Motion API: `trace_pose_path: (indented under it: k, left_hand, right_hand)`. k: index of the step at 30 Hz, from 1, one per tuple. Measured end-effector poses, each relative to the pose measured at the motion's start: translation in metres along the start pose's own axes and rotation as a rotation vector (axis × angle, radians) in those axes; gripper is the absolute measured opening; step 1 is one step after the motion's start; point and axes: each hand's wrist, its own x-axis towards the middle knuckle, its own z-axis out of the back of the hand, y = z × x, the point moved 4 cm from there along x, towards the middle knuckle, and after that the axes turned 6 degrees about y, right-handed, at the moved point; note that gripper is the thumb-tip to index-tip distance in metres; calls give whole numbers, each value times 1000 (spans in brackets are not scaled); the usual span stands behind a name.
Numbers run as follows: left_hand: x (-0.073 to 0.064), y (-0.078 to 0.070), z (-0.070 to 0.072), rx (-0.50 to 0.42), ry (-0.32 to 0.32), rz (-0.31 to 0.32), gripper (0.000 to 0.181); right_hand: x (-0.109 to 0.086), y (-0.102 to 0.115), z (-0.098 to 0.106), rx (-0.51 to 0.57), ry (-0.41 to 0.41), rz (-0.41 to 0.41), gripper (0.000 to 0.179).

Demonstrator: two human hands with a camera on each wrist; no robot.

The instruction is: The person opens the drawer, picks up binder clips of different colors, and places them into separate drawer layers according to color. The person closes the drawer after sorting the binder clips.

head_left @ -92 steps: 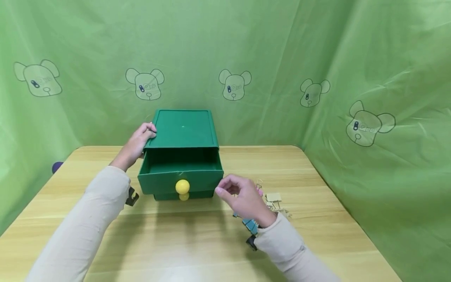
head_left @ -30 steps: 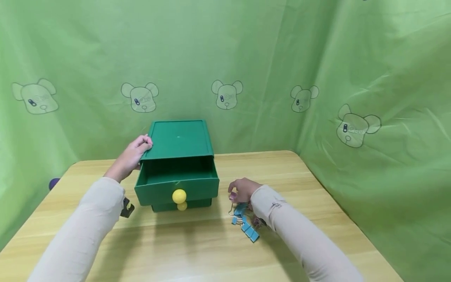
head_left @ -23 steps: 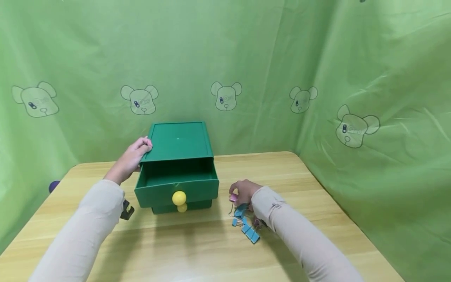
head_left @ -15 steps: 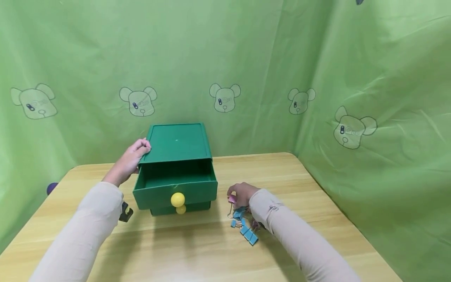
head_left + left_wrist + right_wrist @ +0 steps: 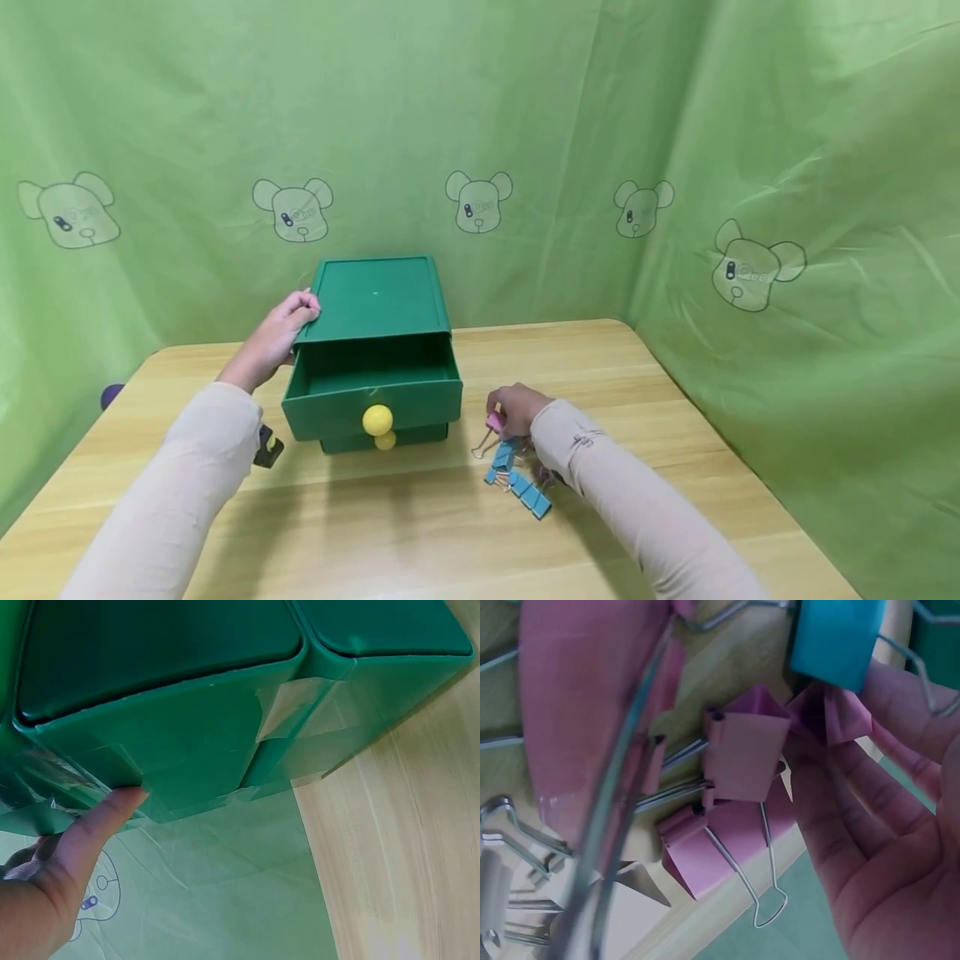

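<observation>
A green drawer box [image 5: 375, 298] stands on the table with its upper drawer [image 5: 330, 410] pulled out, a yellow knob [image 5: 377, 420] on the front. My left hand [image 5: 273, 340] holds the box at its upper left edge; in the left wrist view one finger [image 5: 101, 825] presses against the side. Right of the box, my right hand [image 5: 517, 411] pinches a pink binder clip [image 5: 494, 422] between thumb and fingers, its wire handle slanting to the lower left. Blue binder clips [image 5: 534, 500] lie just below that hand. In the right wrist view a blue clip [image 5: 836, 645] sits against the thumb.
More pink clips [image 5: 746, 757] and a pale clip [image 5: 619, 915] lie close by in the right wrist view. The right hand and sleeve partly cover the pile in the head view. A green curtain [image 5: 555, 167] surrounds the wooden table [image 5: 360, 533].
My right hand has moved from beside the drawer front to the clips and taken hold of a pink one, whose handle now swings further left. Blue clips have shifted slightly. The left hand stays put.
</observation>
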Motion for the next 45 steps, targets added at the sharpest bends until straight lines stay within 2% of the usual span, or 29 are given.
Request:
trace_pose_path:
  k: [9,15,23,31,36,45]
  left_hand:
    - [-2,1,-2,4,7,-4,19]
    - [0,1,-4,2,13,-8,19]
    - [-1,0,-4,-5,10,-13,18]
    - [-9,-1,0,-32,3,-16,11]
    - [-10,-1,3,-32,0,-16,10]
    - [-7,-2,-3,-46,19,-28,11]
  right_hand:
    - [-4,-1,-4,13,-40,34,34]
    - [-8,-3,-5,66,-37,0,33]
    - [-14,-4,-5,154,-18,-10,20]
    - [-17,3,-1,233,-9,26,17]
    - [-19,5,3,294,-17,14,19]
    - [-23,-4,3,261,-59,36,18]
